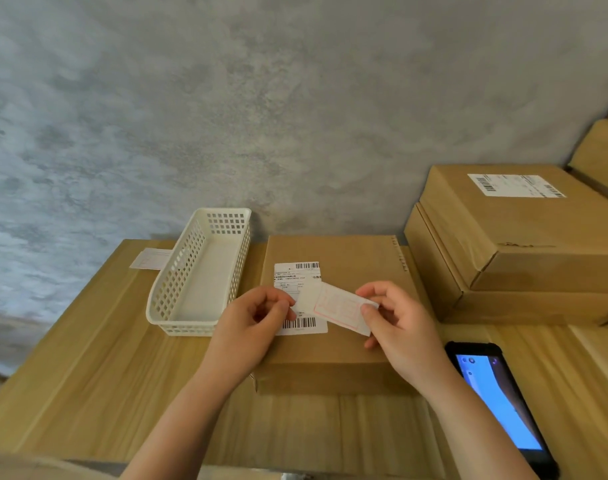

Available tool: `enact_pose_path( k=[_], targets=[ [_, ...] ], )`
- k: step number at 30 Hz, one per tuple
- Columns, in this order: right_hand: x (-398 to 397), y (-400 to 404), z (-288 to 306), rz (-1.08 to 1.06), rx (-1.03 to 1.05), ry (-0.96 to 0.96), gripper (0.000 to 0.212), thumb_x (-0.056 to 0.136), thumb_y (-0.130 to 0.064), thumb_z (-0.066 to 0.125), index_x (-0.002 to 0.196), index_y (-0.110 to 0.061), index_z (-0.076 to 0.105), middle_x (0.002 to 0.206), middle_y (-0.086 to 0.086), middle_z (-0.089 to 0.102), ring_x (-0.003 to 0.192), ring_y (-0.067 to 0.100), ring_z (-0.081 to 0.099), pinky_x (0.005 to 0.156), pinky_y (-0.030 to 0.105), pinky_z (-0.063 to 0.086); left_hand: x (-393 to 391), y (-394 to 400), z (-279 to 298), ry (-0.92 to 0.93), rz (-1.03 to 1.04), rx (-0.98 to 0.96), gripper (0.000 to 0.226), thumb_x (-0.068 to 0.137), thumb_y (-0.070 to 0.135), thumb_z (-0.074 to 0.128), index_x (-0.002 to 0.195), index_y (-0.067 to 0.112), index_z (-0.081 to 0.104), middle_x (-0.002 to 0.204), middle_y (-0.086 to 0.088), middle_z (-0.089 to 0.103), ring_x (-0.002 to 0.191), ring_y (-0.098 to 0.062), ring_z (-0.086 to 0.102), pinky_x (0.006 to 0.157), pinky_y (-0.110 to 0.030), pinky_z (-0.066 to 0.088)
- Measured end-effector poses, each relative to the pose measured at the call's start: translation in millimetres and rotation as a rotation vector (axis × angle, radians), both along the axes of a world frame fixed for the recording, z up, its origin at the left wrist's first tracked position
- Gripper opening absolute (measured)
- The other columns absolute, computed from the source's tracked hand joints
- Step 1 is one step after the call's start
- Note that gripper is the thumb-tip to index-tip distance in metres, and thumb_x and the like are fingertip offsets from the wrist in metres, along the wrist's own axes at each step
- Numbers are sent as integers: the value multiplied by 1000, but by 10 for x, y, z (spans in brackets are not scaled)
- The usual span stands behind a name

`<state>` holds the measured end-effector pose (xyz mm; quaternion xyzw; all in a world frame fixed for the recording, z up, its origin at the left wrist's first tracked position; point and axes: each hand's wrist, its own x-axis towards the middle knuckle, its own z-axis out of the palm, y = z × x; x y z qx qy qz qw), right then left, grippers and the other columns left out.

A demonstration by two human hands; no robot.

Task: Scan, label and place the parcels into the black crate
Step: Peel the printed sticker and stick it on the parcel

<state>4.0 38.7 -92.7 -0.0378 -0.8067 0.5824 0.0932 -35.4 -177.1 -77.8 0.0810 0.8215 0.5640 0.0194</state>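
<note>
Woodgrain laminate covers the counter [98, 368], pale and smooth, set against a mottled grey wall. At far left a small white paper slip [150, 258] lies flat, just beside a long white plastic basket [198, 271] with a lattice of square holes in its walls. Next comes a flat brown cardboard parcel [344, 344] carrying a white shipping label [297, 275] printed with barcodes. Above it, both forearms reach in from the bottom edge. The left hand [250, 317] pinches the left end of a small red-printed sticker [333, 308] between thumb and forefinger, its other fingers curled; the right hand [399, 320] pinches the right end likewise. At right two more cardboard boxes [524, 237] sit stacked, and a black handheld scanner [499, 403] with a lit blue screen lies flat on the counter.
</note>
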Motion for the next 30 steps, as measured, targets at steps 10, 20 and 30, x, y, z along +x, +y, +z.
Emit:
enact_pose_path(
  k=[10, 20, 30],
  targets=[
    [9, 13, -80, -2, 96, 6, 22, 99, -15, 54, 98, -37, 59, 94, -25, 71, 78, 18, 71, 61, 46, 59, 12, -30, -118, 4, -44, -90, 10, 90, 20, 66, 83, 27, 70, 78, 1, 71, 76, -16, 64, 71, -24, 52],
    [31, -5, -93, -4, 151, 25, 21, 99, -20, 55, 98, -40, 58, 95, -27, 70, 81, 15, 70, 59, 45, 59, 10, -53, -131, 20, -82, -96, 9, 89, 20, 66, 83, 26, 69, 77, -4, 69, 78, -23, 64, 76, -36, 55],
    [3, -27, -115, -37, 158, 60, 22, 97, -20, 56, 101, -41, 57, 96, -21, 70, 77, 14, 69, 58, 43, 59, -18, -76, -153, 29, -119, -78, 8, 90, 18, 66, 86, 25, 69, 78, -5, 69, 79, -25, 64, 78, -43, 55]
  ],
)
